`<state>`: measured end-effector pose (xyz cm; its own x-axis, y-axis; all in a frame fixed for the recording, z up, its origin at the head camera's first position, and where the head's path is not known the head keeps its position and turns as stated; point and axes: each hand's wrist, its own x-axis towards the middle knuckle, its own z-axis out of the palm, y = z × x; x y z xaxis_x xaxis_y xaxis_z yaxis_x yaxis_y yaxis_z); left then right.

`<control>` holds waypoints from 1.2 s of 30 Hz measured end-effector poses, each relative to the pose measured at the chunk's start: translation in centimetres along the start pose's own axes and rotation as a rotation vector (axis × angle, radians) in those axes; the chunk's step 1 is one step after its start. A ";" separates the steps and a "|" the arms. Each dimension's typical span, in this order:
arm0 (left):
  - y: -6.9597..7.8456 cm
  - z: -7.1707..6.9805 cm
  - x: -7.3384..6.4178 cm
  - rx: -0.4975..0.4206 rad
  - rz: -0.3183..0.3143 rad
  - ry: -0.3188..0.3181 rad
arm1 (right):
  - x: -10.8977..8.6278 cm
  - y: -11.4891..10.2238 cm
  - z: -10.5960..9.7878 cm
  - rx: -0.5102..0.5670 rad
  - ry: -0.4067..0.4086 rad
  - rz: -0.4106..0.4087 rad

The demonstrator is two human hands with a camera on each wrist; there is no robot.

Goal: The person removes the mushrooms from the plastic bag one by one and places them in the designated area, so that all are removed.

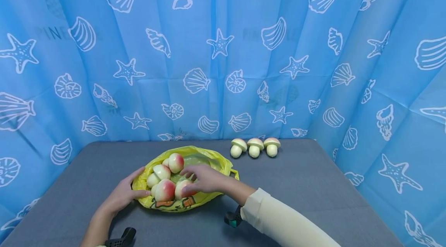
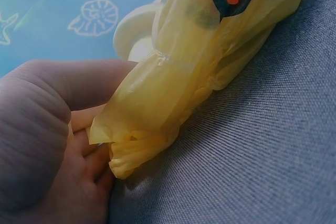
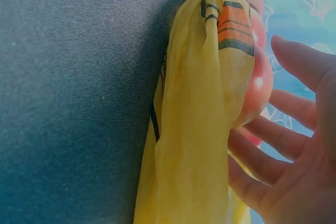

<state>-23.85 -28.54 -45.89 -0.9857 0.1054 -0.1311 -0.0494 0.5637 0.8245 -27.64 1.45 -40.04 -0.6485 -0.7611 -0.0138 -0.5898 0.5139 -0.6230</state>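
Surface (image 1: 296,204): grey. Bag (image 1: 224,162): yellow, mouth open, on the surface; mushrooms (image 1: 165,190) inside. Left hand (image 1: 122,192): curled about its rim, best steady. Right hand (image 1: 205,179): loosely spread, gripping nothing; fingers best clear of plastic. Three mushrooms (image 1: 255,144): far row.

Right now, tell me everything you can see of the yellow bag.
The yellow bag looks like thin, crinkled, translucent plastic with orange and black printing. It lies mouth open on the gray table, holding pale, pinkish mushroom-shaped pieces. The left hand grips its left edge; the right hand is at its opening.
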 end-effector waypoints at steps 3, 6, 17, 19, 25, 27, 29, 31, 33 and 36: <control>-0.1 0.0 0.0 -0.001 -0.005 -0.001 | 0.2 -0.2 0.0 -0.047 -0.016 0.014; -0.1 0.0 0.0 0.005 -0.005 0.001 | 0.4 -0.4 0.1 -0.097 -0.037 0.020; -0.2 0.1 -0.1 0.000 0.016 0.010 | 1.1 -0.8 0.0 -0.169 -0.084 0.043; -0.1 0.1 0.0 0.004 0.018 0.009 | 1.1 -0.7 0.0 -0.170 -0.084 0.050; 0.0 0.1 -0.1 0.012 0.009 0.006 | 0.8 -0.7 -0.1 -0.149 -0.077 0.044; 0.0 0.1 -0.1 0.010 0.009 0.005 | 0.7 -0.6 -0.1 -0.135 -0.075 0.037; 0.0 0.1 -0.1 0.006 0.011 0.003 | 0.6 -0.5 -0.2 -0.125 -0.074 0.027; 0.0 0.1 0.0 0.005 0.011 0.003 | 0.5 -0.4 -0.2 -0.119 -0.072 0.018; 0.0 0.1 -0.1 0.009 0.012 0.003 | 0.4 -0.3 -0.3 -0.113 -0.068 0.009; 0.1 0.1 -0.1 0.011 0.019 -0.001 | 0.3 -0.2 -0.5 -0.099 -0.065 -0.003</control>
<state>-23.77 -28.43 -45.89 -0.9863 0.1168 -0.1163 -0.0292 0.5704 0.8208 -27.91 1.31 -39.52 -0.6165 -0.7847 -0.0647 -0.6381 0.5461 -0.5428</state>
